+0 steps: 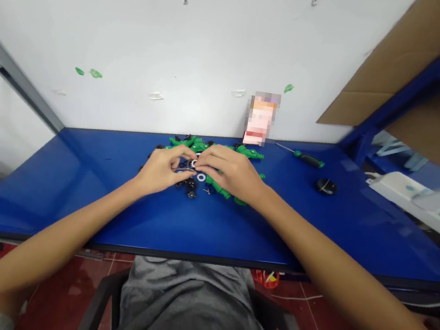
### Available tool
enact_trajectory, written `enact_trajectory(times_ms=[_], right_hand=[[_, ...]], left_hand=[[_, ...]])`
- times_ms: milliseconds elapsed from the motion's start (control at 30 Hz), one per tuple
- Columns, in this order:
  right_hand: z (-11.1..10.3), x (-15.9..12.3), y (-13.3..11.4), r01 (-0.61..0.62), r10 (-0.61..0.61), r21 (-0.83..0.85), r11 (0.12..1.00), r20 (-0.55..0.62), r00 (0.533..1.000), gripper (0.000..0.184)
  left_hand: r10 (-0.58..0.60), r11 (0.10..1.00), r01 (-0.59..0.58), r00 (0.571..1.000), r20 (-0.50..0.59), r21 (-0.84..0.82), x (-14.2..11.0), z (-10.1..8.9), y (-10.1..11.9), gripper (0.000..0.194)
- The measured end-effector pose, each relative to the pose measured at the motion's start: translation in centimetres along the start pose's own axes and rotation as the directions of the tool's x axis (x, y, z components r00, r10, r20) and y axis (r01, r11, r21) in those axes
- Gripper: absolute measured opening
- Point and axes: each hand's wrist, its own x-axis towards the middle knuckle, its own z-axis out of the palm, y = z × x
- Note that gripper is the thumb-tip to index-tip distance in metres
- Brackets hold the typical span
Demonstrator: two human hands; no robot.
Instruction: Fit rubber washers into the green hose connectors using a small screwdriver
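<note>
My left hand (159,170) pinches a small round black part with a white ring (193,165) between thumb and fingertips. From the right, the closed fingertips of my right hand (231,172) meet on the same part and cover some of it. Just below them a loose white ring (201,177) lies on the blue table. Small black parts (191,185) are scattered by the left fingertips. Green plastic pieces (219,188) lie under and beside my right hand, with more green pieces (192,142) behind both hands.
A screwdriver (309,160) with a green and black handle lies at the back right, near a round black object (325,186). A blurred-out upright item (260,118) leans on the white wall. A white power strip (425,204) stands off the table's right side.
</note>
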Motion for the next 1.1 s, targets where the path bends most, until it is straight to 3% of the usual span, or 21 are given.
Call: enact_trajectory(times_ms=[367, 567, 700, 867, 1100], right_hand=[[0.2, 0.3, -1.0, 0.026, -0.023, 0.056, 0.998, -0.052, 0.998, 0.02], [-0.4, 0.1, -1.0, 0.084, -0.085, -0.2, 0.976, 0.002, 0.996, 0.023], [-0.2, -0.3, -1.0, 0.101, -0.104, -0.26, 0.96, 0.002, 0.995, 0.025], [0.0, -0.3, -1.1, 0.058, -0.062, -0.187, 0.981, -0.015, 0.998, 0.024], [0.3, -0.1, -1.5, 0.013, -0.015, -0.054, 0.998, -0.033, 0.999, 0.022]], left_hand=[[0.048, 0.998, -0.046, 0.998, -0.039, 0.042, 0.1, -0.4, 0.2, 0.023], [0.034, 0.999, -0.034, 0.997, -0.068, 0.012, 0.0, -0.4, 0.5, 0.022], [0.014, 1.0, -0.015, 0.996, -0.093, -0.01, 0.1, -0.5, 0.6, 0.021], [0.036, 0.999, -0.035, 0.994, -0.105, 0.015, 0.0, -1.0, 0.6, 0.021], [0.173, 0.975, -0.161, 0.983, -0.069, 0.15, 0.0, -1.3, 0.1, 0.021]])
